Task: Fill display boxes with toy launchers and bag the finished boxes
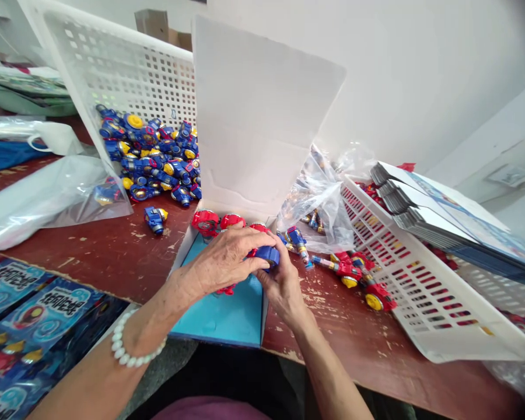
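Note:
Both of my hands meet over an open cardboard box with a blue inside and a raised white lid. My right hand is closed round a blue toy, its fingers curled behind it. From the other side my left hand, below which a pale bead bracelet sits on the wrist, grips the same toy with thumb and fingertips. Part of the toy is hidden by the fingers. Red toys stand in a row along the back of the box, and another red piece shows under my left hand.
A white basket with many blue toys stands at the back left; one blue toy lies before it. To the right are red toys, a clear bag and a white basket bearing stacked flat cartons. Printed packages lie lower left.

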Tool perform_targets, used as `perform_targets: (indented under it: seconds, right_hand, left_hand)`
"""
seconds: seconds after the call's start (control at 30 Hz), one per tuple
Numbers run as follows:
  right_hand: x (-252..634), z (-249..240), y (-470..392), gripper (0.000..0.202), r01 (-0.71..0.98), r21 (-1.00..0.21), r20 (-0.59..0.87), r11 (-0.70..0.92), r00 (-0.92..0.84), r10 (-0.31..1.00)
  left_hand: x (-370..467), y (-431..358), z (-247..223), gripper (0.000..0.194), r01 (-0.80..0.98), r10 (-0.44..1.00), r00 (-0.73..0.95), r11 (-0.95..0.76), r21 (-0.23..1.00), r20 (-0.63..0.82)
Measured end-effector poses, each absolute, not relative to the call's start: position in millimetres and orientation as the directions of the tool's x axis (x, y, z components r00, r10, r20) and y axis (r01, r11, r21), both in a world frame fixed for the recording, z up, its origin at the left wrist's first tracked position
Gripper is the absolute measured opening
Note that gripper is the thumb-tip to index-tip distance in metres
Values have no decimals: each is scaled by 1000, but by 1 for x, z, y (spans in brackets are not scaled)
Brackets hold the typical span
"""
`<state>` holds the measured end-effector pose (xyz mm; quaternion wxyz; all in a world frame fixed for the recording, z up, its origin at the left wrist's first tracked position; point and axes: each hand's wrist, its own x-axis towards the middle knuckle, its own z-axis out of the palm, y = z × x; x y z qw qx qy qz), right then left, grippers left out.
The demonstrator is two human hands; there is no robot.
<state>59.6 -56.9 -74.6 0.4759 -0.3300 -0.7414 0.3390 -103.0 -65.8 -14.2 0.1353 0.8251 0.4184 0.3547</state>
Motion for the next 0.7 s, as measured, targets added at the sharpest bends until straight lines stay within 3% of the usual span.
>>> perform_targets:
  seconds: [0.1,0.23,0.43,0.6,0.7]
  right_hand:
    - [60,-65,-51,69,128,-848,434,514,-389,813]
    - [60,-68,-47,63,202,-787,496,583,-355,792]
    - [61,-81,-51,66,53,-848,491,528,-301,818]
    - [61,-80,-52,67,211,-806,470,553,-340,814]
    - [59,-77,-52,67,327,-772,404,545,-410,818]
  left_hand:
    - [-105,-62,-11,30,641,811,371,-576,507,452]
    - [-107,-61,-10,27,618,783,396,-614,491,480]
    - [-103,-63,-11,27,640,774,396,-618,456,494]
    - [-107,-64,-8,30,637,789,445,-611,470,423]
    - [-110,-67,-9,28,726,821,454,-567,390,348]
